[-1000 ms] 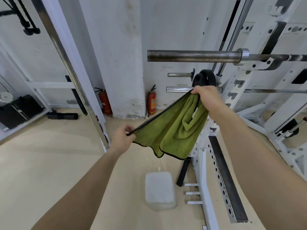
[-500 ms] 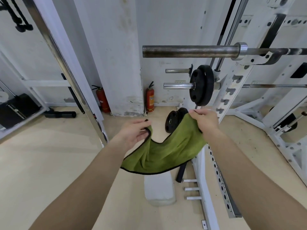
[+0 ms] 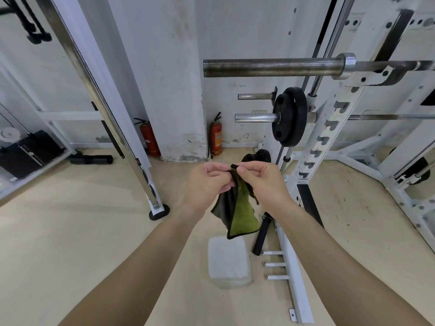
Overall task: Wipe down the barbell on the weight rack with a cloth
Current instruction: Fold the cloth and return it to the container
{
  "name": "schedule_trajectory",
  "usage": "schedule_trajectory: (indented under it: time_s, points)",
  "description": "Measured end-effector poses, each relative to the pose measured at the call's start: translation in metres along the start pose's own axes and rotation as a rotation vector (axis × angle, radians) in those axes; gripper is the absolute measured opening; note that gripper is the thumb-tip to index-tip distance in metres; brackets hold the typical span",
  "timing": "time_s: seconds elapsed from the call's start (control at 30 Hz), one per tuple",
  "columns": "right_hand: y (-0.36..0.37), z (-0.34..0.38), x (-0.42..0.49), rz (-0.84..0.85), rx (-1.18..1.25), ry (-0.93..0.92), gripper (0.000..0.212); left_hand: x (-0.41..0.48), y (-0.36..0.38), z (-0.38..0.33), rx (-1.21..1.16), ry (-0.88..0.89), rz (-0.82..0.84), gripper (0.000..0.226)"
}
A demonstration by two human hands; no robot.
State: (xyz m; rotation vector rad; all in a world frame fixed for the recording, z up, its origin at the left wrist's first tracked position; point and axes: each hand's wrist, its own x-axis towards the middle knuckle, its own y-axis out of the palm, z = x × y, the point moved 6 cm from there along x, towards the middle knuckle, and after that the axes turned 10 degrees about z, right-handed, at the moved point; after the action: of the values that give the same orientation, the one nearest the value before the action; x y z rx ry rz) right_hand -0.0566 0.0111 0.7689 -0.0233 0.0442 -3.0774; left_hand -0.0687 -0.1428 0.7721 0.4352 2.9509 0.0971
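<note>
A green cloth (image 3: 241,212) with a dark edge hangs folded between my hands at the middle of the view. My left hand (image 3: 207,184) and my right hand (image 3: 261,182) pinch its top corners together, fingertips almost touching. The barbell (image 3: 270,67) lies horizontally on the white weight rack (image 3: 329,128) at the upper right, well above and beyond both hands. Its bare steel sleeve sticks out to the left of a bright collar.
A black weight plate (image 3: 290,117) sits on a lower peg of the rack. A white block (image 3: 229,262) lies on the floor below the cloth. Two red fire extinguishers (image 3: 216,137) stand by the wall pillar. A slanted chrome post (image 3: 98,102) stands at the left.
My hands have come together from a wide spread, folding the cloth in half so it now hangs narrow. They also dropped lower, away from the rack.
</note>
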Motion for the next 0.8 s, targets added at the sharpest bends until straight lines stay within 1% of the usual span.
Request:
schedule_trajectory:
  time_s: [0.1,0.17,0.23,0.3,0.37,0.43,0.5,0.53,0.6,0.67,0.73,0.8]
  points:
    - [-0.001,0.006,-0.002,0.037,-0.125,-0.031,0.015,-0.002,0.002,-0.002,0.044,0.076,-0.043,0.009]
    - [0.001,0.011,-0.003,0.145,-0.12,-0.031,0.018,-0.003,0.003,-0.003,0.051,0.107,-0.049,0.007]
    - [0.003,0.013,-0.003,0.253,-0.127,-0.015,0.028,-0.004,0.002,-0.006,0.087,0.136,-0.049,0.005]
    - [-0.001,0.015,0.001,0.246,-0.189,-0.021,0.029,-0.001,0.001,-0.008,0.154,0.166,-0.034,0.005]
    - [-0.007,0.02,0.007,0.213,-0.185,-0.025,0.023,0.003,-0.007,-0.007,0.259,0.222,-0.052,0.014]
    - [-0.012,0.029,0.012,0.211,-0.113,-0.028,0.02,0.008,-0.022,0.003,0.363,0.243,-0.076,0.017]
    - [-0.019,0.04,0.017,0.224,0.014,-0.032,0.019,0.013,-0.039,0.027,0.437,0.177,-0.024,0.016]
    - [-0.022,0.046,0.02,0.246,0.078,-0.041,0.018,0.016,-0.046,0.044,0.477,0.12,0.027,0.023]
    - [-0.025,0.058,0.023,0.314,0.189,-0.07,0.016,0.017,-0.058,0.076,0.547,0.014,0.132,0.044]
    - [-0.027,0.068,0.024,0.399,0.284,-0.093,0.017,0.016,-0.06,0.092,0.524,-0.042,0.191,0.056]
    - [-0.027,0.075,0.024,0.464,0.358,-0.098,0.019,0.015,-0.051,0.092,0.425,-0.046,0.23,0.058]
    - [-0.027,0.079,0.025,0.47,0.409,-0.105,0.02,0.015,-0.036,0.088,0.336,-0.042,0.27,0.056]
